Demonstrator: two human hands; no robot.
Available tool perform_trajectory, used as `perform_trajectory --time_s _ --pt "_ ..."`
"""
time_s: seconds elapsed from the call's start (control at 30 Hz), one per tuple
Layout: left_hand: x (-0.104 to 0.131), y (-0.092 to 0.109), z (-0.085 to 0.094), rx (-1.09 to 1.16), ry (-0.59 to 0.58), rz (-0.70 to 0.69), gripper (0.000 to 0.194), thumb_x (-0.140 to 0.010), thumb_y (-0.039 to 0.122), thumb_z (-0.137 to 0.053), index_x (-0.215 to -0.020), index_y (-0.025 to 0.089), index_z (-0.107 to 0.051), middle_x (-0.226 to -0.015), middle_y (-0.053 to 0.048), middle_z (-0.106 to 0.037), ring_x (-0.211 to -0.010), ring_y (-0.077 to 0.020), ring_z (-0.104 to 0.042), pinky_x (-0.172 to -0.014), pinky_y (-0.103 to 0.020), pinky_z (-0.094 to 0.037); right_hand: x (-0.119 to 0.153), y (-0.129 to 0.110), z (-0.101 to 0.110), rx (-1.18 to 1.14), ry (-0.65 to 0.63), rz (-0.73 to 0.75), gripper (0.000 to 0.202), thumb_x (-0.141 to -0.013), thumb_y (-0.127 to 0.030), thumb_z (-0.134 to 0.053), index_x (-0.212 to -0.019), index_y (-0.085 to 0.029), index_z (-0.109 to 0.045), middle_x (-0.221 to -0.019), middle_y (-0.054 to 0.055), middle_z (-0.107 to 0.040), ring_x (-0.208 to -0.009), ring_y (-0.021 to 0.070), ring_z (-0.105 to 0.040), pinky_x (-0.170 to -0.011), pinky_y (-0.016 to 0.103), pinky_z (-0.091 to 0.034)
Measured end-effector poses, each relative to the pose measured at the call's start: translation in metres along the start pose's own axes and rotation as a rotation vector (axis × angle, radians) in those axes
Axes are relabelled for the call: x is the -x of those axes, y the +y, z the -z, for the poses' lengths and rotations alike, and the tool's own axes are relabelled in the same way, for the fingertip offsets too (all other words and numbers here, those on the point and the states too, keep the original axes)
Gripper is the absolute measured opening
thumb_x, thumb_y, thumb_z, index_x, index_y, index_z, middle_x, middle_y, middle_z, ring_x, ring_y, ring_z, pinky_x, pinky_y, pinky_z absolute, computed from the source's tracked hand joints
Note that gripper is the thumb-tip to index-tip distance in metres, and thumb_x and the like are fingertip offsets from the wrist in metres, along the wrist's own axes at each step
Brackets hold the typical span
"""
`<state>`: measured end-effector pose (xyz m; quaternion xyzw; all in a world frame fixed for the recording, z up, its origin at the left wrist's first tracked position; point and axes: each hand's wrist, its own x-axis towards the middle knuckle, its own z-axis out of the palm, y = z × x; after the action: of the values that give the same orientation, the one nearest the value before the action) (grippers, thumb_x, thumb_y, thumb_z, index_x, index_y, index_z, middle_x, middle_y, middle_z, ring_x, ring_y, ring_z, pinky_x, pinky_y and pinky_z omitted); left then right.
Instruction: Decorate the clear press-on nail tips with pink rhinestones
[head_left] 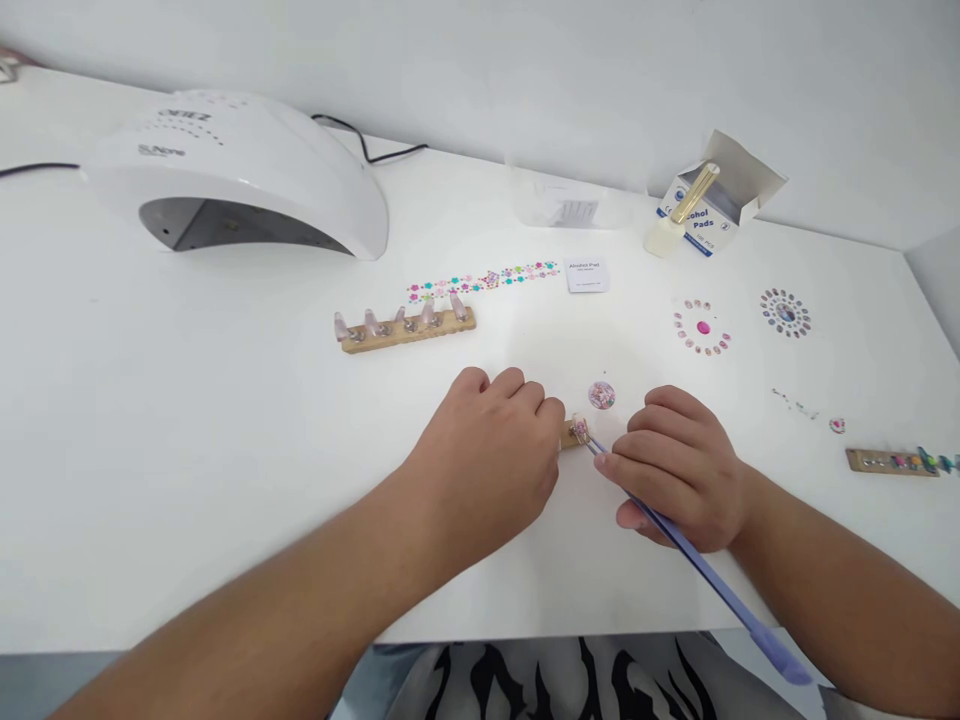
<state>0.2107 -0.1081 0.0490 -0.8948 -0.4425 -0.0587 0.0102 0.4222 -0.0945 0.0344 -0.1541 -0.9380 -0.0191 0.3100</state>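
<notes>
My left hand (491, 445) is closed around a small wooden stand (568, 436), most of it hidden under the fingers. At the stand's exposed right end sits a nail tip (580, 425) with small pinkish decorations. My right hand (679, 465) grips a long purple tool (697, 560), whose thin metal tip touches or nearly touches that nail tip. Just above lies a round glittery piece (601, 395). Farther up on the left, a second wooden stand (409, 332) carries several clear pinkish nail tips.
A white nail lamp (255, 170) stands at the back left. Flower gems (491, 280), an alcohol pad packet (587, 276), a bottle (666, 237) and an open box (709, 215) lie farther back. Gem rings (785, 312) and a decorated stand (892, 462) are at the right.
</notes>
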Motion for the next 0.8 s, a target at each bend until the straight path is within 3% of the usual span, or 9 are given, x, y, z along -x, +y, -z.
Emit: perform_trajectory --time_s 0.23,0.43,0.8 --pt "-0.0003 -0.0003 0.0012 0.001 -0.035 0.008 0.014 -0.079 0.017 -0.052 -0.065 0.018 -0.053 -0.064 -0.004 -0.058 -0.066 -0.0217 -0.056 -0.058 -0.037 -0.035 -0.0022 0.001 -0.0004 -0.008 0.069 0.0 0.029 -0.099 -0.031 -0.035 -0.093 -0.015 -0.059 -0.063 0.002 -0.058 -0.059 0.0166 -0.048 -0.056 0.034 -0.037" --pt "-0.0008 0.0 0.0033 0.0 -0.032 0.003 0.015 -0.079 0.016 -0.052 -0.064 0.018 -0.052 -0.062 -0.003 -0.056 -0.064 -0.0217 -0.056 -0.057 -0.037 -0.036 -0.0026 0.0021 -0.001 -0.004 0.002 0.035 0.027 -0.098 -0.028 -0.036 -0.094 -0.014 -0.058 -0.066 0.003 -0.059 -0.06 0.0171 -0.048 -0.056 0.034 -0.038" --pt "0.0009 -0.0009 0.0007 0.006 -0.036 0.004 0.015 -0.08 0.017 -0.05 -0.065 0.018 -0.052 -0.063 -0.003 -0.056 -0.064 -0.0217 -0.055 -0.058 -0.038 -0.037 -0.0014 0.0031 -0.0027 -0.045 0.0 0.012 0.024 -0.097 -0.027 -0.038 -0.095 -0.014 -0.058 -0.068 0.004 -0.061 -0.061 0.0169 -0.05 -0.057 0.034 -0.039"
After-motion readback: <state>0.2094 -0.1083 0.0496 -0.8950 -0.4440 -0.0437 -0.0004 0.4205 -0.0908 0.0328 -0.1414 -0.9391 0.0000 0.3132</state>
